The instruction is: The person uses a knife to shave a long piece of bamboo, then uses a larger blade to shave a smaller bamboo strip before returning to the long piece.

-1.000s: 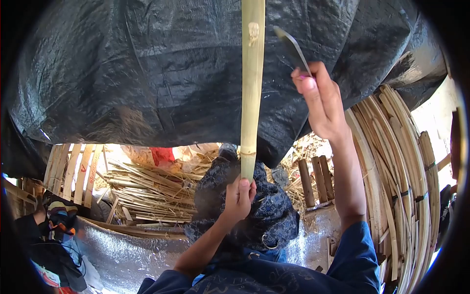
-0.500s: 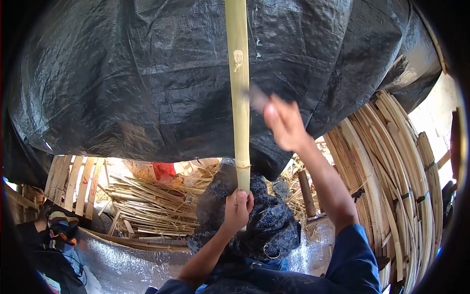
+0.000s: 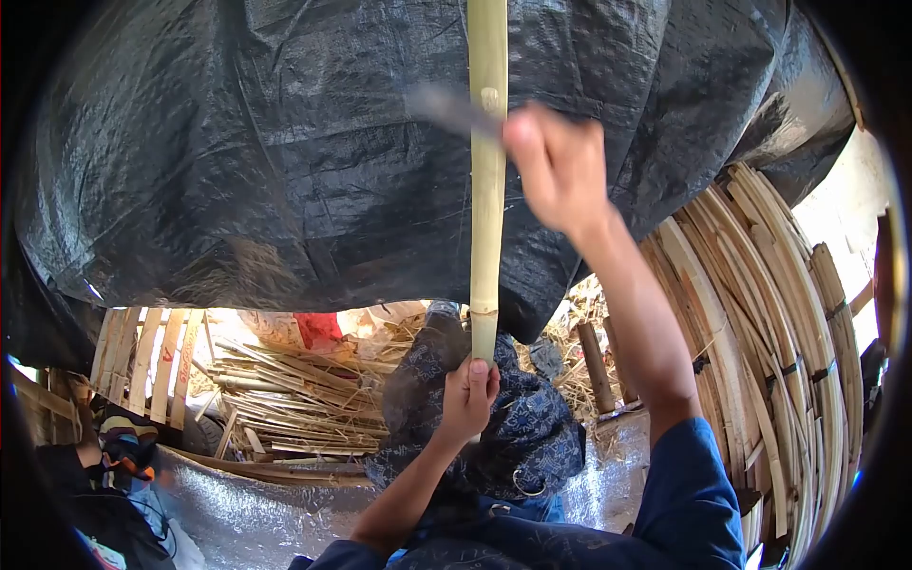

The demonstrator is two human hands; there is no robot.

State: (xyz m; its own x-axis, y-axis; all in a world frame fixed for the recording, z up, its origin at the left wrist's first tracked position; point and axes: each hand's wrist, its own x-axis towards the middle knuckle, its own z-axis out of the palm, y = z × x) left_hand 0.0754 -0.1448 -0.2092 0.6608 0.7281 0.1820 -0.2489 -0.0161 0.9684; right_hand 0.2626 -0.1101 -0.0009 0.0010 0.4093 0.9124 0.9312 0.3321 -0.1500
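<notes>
A long pale bamboo pole [image 3: 486, 218] runs from the top edge down to my lap. My left hand [image 3: 469, 399] is wrapped round its lower end, just below a node, thumb on top. Higher up, my right hand [image 3: 560, 166] grips a knife [image 3: 451, 109], blurred by motion. The blade lies across the pole near a pale scraped spot; whether it touches the pole cannot be made out. The knife's handle is hidden in my fist.
A black tarp [image 3: 361, 180] hangs behind the pole. Split strips [image 3: 294, 399] lie in a pile at the left, and bundled slats [image 3: 760, 351] stand at the right. Patterned cloth [image 3: 532, 427] covers my lap. Part of another person [image 3: 90, 456] shows at the lower left.
My right hand has moved up with the knife, whose blade now reaches across the pole to the left. The pole's upper part has shifted right, and my left hand has risen slightly.
</notes>
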